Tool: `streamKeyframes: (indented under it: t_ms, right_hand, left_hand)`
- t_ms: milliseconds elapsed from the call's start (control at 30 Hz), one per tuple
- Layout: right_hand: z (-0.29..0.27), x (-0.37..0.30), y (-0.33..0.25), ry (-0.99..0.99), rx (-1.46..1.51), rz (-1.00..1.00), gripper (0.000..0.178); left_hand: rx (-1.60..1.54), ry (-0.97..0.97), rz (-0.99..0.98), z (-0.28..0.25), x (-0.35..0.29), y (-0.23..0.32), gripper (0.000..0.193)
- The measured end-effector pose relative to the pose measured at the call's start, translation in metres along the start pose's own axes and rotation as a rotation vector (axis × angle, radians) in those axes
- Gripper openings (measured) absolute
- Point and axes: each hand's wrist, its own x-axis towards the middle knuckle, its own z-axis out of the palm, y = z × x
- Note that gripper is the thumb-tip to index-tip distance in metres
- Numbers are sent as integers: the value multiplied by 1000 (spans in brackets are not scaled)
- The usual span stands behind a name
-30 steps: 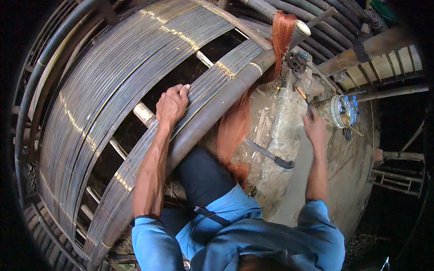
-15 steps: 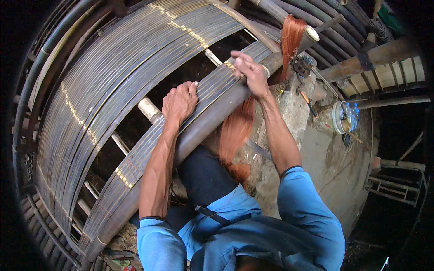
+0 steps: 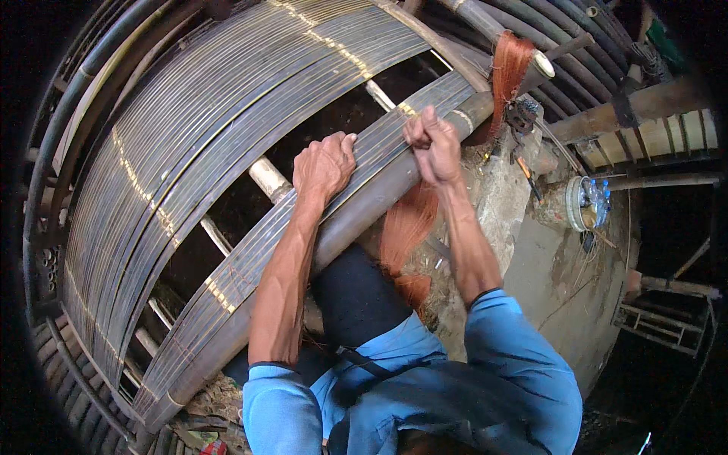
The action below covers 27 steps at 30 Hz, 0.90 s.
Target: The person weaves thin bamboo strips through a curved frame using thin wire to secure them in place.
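Mid-frame, the left hand (image 3: 324,167) lies open, pressing the bamboo strip band (image 3: 250,262) flat; the right hand (image 3: 431,142) is closed, pinching something too small to tell, seemingly binding; tightening needs steady tension.

A rough grey concrete floor (image 3: 561,280) carries the work. A curved frame of bamboo strips (image 3: 227,152) rests on it, its thick rim pole (image 3: 364,212) nearest the person. A bundle of orange fibre (image 3: 406,227) lies on the floor beside the pole. A round tin (image 3: 588,205) sits farther right, near some small tools (image 3: 523,121).
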Motion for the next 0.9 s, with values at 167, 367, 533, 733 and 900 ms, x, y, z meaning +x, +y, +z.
streamKeyframes:
  t_ms: [167,367,533,733,900]
  right_hand:
    - [-18,-23,-46,-187,-259,-28,45]
    - [-136,-127,-73,337,-1323,220,46]
    - [-180,-192,-63,422,-1355,326,39]
    - [-79,-157,-41,165,-1218,95,28]
    - [55,-132,-36,-30,-1070,-218,34]
  left_hand:
    - [-4,-3,4,-2,2,-8,43]
    - [-124,831,362,-3,-118,-38,22]
    - [-26,869,-93,-10,-325,-94,42]
    - [-79,746,-750,33,-362,-129,104]
    - [-1403,293,-584,15,-296,-90,30]
